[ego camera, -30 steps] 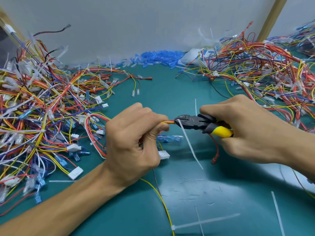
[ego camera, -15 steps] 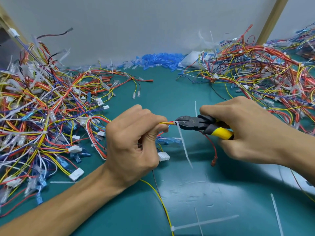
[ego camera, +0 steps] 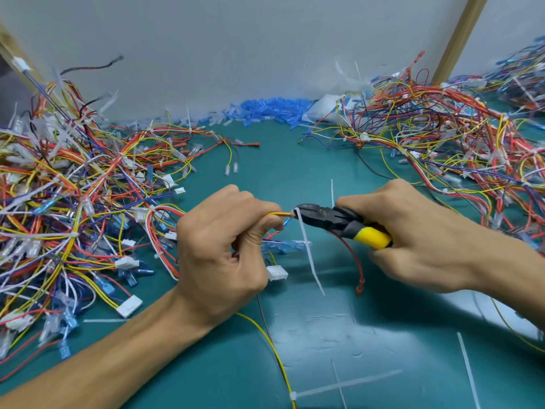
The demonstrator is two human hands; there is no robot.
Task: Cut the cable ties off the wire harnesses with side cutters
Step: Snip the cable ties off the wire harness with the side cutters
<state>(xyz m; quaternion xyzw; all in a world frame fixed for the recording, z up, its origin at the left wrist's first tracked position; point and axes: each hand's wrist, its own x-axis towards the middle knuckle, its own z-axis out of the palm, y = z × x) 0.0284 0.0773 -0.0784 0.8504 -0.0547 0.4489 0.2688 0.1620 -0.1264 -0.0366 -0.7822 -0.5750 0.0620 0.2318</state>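
Above the green table [ego camera: 339,329], the left hand [ego camera: 224,255] holds a small wire harness [ego camera: 280,214] tight in its curled fingers, and the right hand [ego camera: 413,237] squeezes the yellow-handled side cutters [ego camera: 330,221], whose black tip touches the white cable tie [ego camera: 307,249] hanging from the wires.

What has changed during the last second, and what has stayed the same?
The cable tie tail swung slightly toward the left hand, now hanging steeper. Unchanged: left hand grips the wire harness, right hand holds the side cutters at the tie.
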